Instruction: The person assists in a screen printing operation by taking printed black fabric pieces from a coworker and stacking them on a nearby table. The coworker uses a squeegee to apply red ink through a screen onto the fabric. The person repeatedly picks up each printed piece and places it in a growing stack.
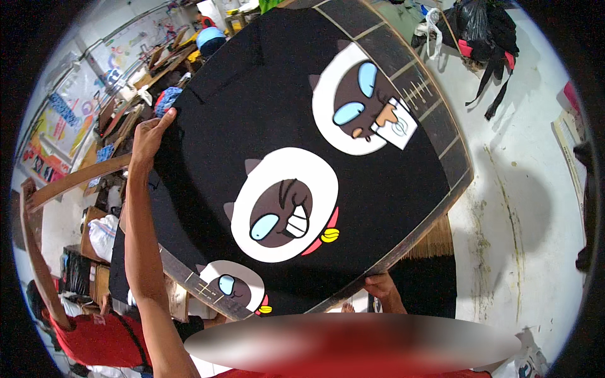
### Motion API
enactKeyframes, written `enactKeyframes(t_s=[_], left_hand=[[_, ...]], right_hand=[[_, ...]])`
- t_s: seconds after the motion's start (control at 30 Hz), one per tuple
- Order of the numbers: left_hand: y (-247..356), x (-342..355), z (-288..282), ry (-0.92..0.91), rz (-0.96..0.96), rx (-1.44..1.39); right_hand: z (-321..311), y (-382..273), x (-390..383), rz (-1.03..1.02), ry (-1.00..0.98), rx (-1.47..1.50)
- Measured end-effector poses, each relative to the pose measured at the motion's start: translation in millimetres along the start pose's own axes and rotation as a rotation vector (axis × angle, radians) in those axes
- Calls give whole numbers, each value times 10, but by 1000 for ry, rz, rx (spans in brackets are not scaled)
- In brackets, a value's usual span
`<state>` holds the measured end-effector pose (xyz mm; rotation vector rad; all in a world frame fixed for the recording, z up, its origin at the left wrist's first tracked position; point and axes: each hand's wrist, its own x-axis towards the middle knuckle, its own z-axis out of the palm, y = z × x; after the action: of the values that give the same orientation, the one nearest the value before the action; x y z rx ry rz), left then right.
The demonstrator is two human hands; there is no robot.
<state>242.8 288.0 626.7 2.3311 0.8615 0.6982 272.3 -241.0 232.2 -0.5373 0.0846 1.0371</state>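
Observation:
A black garment (252,126) printed with three cartoon cat faces lies stretched over a dark flat board (441,126) that I hold tilted in front of me. My left hand (150,135) grips the garment and board at the far left edge, arm stretched out. At the near lower edge my right hand (381,286) clasps the board's rim from beneath, only the fingers and wrist showing. One cat face (359,101) is at the upper right, one (283,205) in the middle and a smaller one (234,285) near the lower left.
A person in a red shirt (94,340) stands at the lower left beside wooden frames (69,183). Stacked boards and cloth fill the upper left. Black bags (485,31) lie on the pale stained floor (529,189) at the upper right.

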Motion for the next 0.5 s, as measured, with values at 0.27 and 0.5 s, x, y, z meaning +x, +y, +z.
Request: enactKeyframes(t_s=[0.27,0.5], left_hand=[[327,-38,728,-138,401,88],[459,-521,1691,-265,1113,11]], right_hand=[[1018,-207,-79,299,-117,-1821],[2997,-1172,252,-1050,316,-2318]])
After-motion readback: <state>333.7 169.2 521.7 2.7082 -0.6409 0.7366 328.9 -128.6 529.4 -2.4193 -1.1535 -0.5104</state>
